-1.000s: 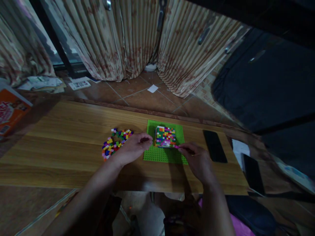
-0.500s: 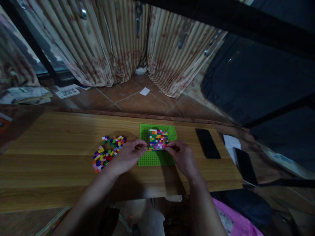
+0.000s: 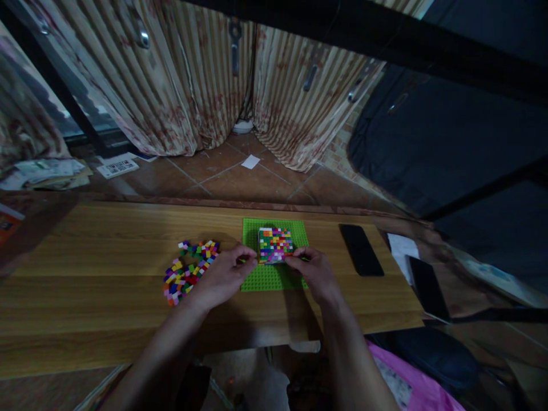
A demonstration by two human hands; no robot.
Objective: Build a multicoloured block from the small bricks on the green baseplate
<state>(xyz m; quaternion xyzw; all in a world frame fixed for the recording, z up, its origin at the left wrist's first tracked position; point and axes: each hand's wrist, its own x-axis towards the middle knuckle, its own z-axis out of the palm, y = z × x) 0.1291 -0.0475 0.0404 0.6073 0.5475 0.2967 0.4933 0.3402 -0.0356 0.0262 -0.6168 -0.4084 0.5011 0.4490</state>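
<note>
A block built of many small coloured toy bricks (image 3: 275, 242) stands on a green studded baseplate (image 3: 274, 279). My left hand (image 3: 229, 271) is at the block's near left corner, thumb and forefinger closed in a pinch; what lies between the tips, if anything, is too small to make out. At the near right corner, my right hand (image 3: 317, 271) pinches a small reddish toy brick (image 3: 291, 255) against the block's edge, partly hidden by the fingers. Left of the baseplate, a loose pile of coloured toy bricks (image 3: 175, 279) lies beside my left wrist.
The wooden table (image 3: 107, 274) carries a black phone (image 3: 362, 249) right of the baseplate. Past the table's right end lie a second dark phone-like slab (image 3: 427, 288) and white paper (image 3: 402, 248). Striped curtains (image 3: 192, 85) hang beyond the tiled floor (image 3: 226, 174).
The view has tilted slightly, so the table sits a little lower in the picture. Both hands stay at the block's near corners, with only slight finger movement on the right.
</note>
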